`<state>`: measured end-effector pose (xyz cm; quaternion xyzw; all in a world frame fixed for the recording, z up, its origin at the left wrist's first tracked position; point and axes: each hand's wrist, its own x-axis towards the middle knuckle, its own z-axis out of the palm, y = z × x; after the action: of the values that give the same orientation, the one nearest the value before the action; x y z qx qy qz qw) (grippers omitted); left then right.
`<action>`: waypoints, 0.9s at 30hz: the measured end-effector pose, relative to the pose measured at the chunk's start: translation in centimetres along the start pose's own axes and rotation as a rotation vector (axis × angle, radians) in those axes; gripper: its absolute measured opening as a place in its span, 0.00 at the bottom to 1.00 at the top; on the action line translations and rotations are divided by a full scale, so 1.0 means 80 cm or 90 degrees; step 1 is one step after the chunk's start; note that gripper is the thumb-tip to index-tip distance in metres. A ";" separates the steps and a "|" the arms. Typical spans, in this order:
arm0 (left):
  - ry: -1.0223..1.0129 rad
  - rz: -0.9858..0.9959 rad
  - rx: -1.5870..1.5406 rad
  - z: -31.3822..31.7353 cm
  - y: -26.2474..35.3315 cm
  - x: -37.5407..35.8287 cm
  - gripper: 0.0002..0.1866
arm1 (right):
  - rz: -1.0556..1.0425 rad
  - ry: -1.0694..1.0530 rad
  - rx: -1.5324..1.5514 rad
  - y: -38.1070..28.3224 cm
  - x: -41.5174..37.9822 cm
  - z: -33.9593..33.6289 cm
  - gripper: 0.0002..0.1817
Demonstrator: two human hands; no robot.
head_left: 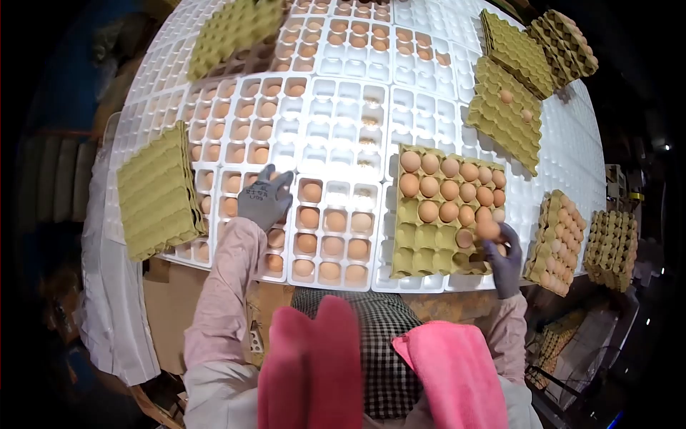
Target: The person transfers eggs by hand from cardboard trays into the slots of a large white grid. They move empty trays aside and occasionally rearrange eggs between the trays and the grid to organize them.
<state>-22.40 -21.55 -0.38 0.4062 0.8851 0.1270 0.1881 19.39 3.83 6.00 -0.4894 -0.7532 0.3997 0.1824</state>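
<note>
My left hand (264,200), in a grey glove, reaches over a white plastic tray left of centre. Its fingers close around an egg (276,176), mostly hidden by them, at one of the tray's cells. At the front right edge of a moss-green egg tray (414,257), my gloved right hand (504,263) grips a brown egg (488,229). Another egg shows partly beside its fingers. Several brown eggs (449,189) fill the back rows of that green tray, while many front cells hold none. Brown eggs (333,247) sit in the white tray (291,268) between my hands.
White plastic trays (421,114) cover the table. Stacked green trays lie at the left (157,196), back left (236,36) and back right (518,53). A green tray with two eggs (504,125) lies back right. A filled egg tray (557,243) stands at the right edge.
</note>
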 end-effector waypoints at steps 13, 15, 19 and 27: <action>0.099 0.287 -0.016 0.115 0.081 0.021 0.31 | -0.262 -0.157 -0.340 -0.158 0.082 0.257 0.17; 0.112 0.289 -0.070 0.111 0.081 0.021 0.32 | -0.205 -0.208 -0.369 -0.144 0.098 0.285 0.18; 0.123 0.177 -0.220 0.105 0.079 0.016 0.33 | -0.256 -0.125 -0.243 -0.166 0.101 0.311 0.24; 0.263 0.127 -0.494 0.048 0.107 0.010 0.19 | -0.405 -0.128 -0.129 -0.143 0.068 0.274 0.21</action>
<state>-15.44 -15.24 -0.80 0.3553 0.7473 0.5457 0.1324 -4.44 -2.96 0.80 -0.2042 -0.9180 0.2924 0.1733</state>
